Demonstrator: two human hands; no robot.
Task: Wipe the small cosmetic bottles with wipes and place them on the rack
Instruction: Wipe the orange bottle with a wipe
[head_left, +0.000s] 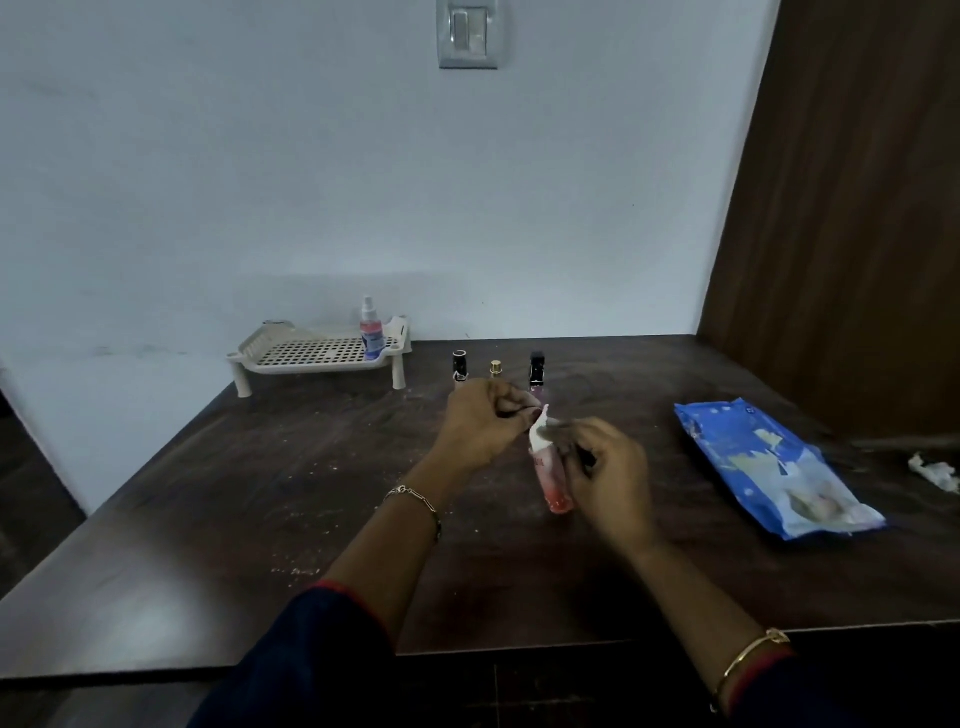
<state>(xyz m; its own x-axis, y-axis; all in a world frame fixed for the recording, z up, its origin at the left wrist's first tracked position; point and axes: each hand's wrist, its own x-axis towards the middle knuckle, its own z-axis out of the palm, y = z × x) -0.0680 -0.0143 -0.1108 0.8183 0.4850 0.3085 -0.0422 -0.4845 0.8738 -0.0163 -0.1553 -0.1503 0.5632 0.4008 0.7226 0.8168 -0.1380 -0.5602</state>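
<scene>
Table (260, 493): dark brown wood, scuffed, flecked with pale specks. Wall (208, 182): pale blue-grey, with a metal switch plate (468, 34) high centre. Brown wooden panel (857, 208) at right.

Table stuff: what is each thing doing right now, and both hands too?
Rack: standing, holds one thing.
Spray bottle: upright on the rack.
Three small bottles: upright on the table, off the rack.
Pink bottle: held tilted, top wrapped in a wipe.
Left hand: pinches the wipe.
Right hand: grips the pink bottle.
Wipes pack: lying flat.
Crumpled wipe: lying loose, far right.
</scene>
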